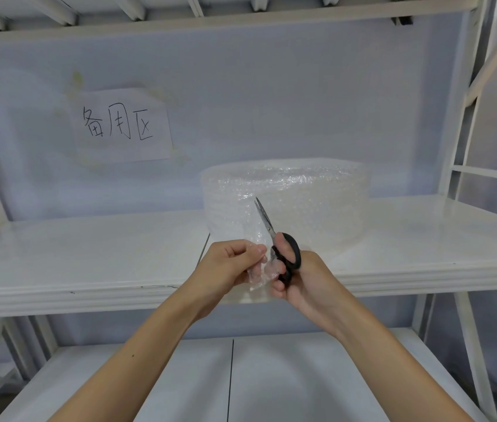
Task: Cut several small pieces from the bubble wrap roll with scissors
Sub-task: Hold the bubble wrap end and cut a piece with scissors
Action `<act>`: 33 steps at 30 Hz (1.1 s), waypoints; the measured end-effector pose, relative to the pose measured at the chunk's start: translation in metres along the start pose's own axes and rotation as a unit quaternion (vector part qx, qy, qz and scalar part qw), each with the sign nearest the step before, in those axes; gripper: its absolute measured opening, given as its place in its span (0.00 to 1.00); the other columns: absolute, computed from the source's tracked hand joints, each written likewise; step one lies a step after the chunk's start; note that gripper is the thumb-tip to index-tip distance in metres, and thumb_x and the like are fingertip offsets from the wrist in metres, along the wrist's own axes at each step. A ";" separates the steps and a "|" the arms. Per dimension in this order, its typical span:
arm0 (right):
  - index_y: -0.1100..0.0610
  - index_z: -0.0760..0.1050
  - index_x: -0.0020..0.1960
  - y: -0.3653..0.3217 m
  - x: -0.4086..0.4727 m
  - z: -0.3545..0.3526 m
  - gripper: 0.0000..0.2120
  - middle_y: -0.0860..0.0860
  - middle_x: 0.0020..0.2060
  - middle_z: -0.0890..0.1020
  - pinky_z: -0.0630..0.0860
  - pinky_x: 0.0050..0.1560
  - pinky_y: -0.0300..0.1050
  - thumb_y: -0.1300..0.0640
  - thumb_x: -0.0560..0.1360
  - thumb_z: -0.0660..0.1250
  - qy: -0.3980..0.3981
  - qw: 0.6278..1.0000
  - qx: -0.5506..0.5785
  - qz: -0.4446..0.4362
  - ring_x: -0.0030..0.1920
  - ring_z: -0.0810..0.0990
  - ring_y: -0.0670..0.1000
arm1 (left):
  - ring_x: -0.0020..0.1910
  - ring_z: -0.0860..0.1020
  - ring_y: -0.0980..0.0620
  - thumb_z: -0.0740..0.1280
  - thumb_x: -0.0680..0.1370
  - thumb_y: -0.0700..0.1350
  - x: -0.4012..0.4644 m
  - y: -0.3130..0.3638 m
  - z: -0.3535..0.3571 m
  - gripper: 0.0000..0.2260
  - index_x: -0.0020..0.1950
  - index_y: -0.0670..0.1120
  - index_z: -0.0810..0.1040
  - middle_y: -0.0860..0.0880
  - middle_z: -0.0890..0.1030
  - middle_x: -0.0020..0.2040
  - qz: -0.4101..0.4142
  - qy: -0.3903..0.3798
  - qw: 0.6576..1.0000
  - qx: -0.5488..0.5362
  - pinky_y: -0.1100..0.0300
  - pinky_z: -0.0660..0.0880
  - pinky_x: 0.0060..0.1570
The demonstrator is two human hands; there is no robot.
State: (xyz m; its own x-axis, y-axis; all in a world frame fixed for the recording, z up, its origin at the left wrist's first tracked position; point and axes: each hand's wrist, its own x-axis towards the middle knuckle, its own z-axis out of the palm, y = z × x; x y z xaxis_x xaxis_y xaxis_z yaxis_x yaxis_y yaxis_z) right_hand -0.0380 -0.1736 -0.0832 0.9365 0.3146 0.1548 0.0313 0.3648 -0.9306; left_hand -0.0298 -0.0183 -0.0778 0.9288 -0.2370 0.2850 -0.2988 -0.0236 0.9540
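A wide roll of clear bubble wrap stands on the middle shelf, right of centre. A loose strip of bubble wrap reaches from the roll toward me over the shelf's front edge. My left hand pinches this strip on its left side. My right hand grips black-handled scissors. Their blades point up and away, nearly closed, along the strip's right side.
The white shelf board runs the full width, with a lower shelf beneath my arms. A paper sign with handwritten characters hangs on the back wall. White frame posts rise at both sides.
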 end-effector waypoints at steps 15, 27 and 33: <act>0.55 0.66 0.33 -0.001 0.000 -0.005 0.21 0.51 0.27 0.68 0.65 0.31 0.42 0.40 0.64 0.71 -0.042 0.998 0.052 0.011 0.27 0.66 0.50 | 0.31 0.73 0.54 0.67 0.79 0.44 -0.002 0.003 -0.001 0.10 0.41 0.39 0.79 0.48 0.75 0.31 -0.005 0.001 1.000 0.009 0.66 0.73 0.35; 0.56 0.65 0.35 -0.008 -0.012 -0.011 0.25 0.51 0.29 0.70 0.66 0.35 0.43 0.38 0.62 0.73 -0.039 0.998 -0.009 0.039 0.30 0.67 0.51 | 0.28 0.73 0.54 0.65 0.80 0.40 -0.008 0.006 -0.007 0.12 0.37 0.39 0.78 0.47 0.75 0.29 0.003 0.018 1.000 -0.010 0.66 0.72 0.31; 0.55 0.67 0.28 -0.011 -0.010 -0.002 0.21 0.52 0.27 0.70 0.64 0.30 0.42 0.42 0.68 0.69 -0.011 0.999 -0.035 0.019 0.27 0.66 0.51 | 0.29 0.71 0.54 0.64 0.80 0.40 -0.010 0.009 -0.003 0.14 0.34 0.43 0.78 0.48 0.74 0.30 0.007 -0.016 1.000 -0.007 0.65 0.71 0.31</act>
State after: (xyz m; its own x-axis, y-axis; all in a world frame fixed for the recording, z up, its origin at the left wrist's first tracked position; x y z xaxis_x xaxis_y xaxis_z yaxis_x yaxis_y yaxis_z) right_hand -0.0473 -0.1824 -0.0751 0.9299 0.3456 0.1257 0.0214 0.2904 -0.9567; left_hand -0.0416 -0.0136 -0.0716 0.9172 -0.2677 0.2951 -0.3078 -0.0060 0.9514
